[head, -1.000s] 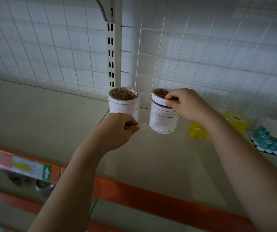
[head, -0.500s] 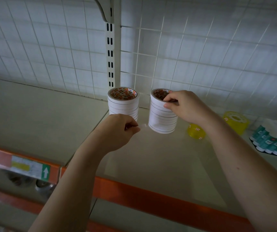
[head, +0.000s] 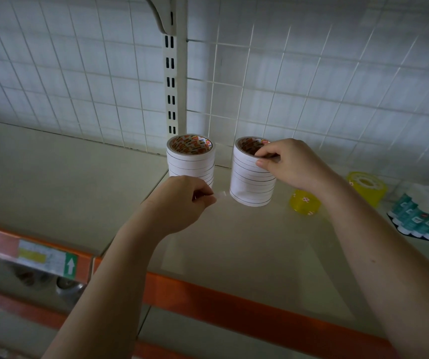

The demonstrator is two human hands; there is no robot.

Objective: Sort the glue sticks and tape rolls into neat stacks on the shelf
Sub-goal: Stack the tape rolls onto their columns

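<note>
Two stacks of white tape rolls stand on the shelf [head: 234, 250] near the back grid. My right hand [head: 288, 164] pinches the rim of the top roll of the right stack [head: 249, 182], thumb outside and fingers over the edge. The left stack [head: 191, 160] stands beside it, a gap apart. My left hand [head: 182, 203] is curled in front of the left stack and pinches a small white strip of tape [head: 219, 195]. To the right lie two yellow tape rolls [head: 304, 203] [head: 367, 186] and a row of glue sticks [head: 420, 216] with teal labels.
A white wire grid backs the shelf, with a slotted upright post [head: 171, 81] behind the left stack. An orange strip [head: 234, 301] runs along the front edge. A seam divides this shelf panel from the one on the left [head: 52, 182].
The right stack has settled a little lower and straighter under my right hand. My left hand has barely moved, still pinching the strip.
</note>
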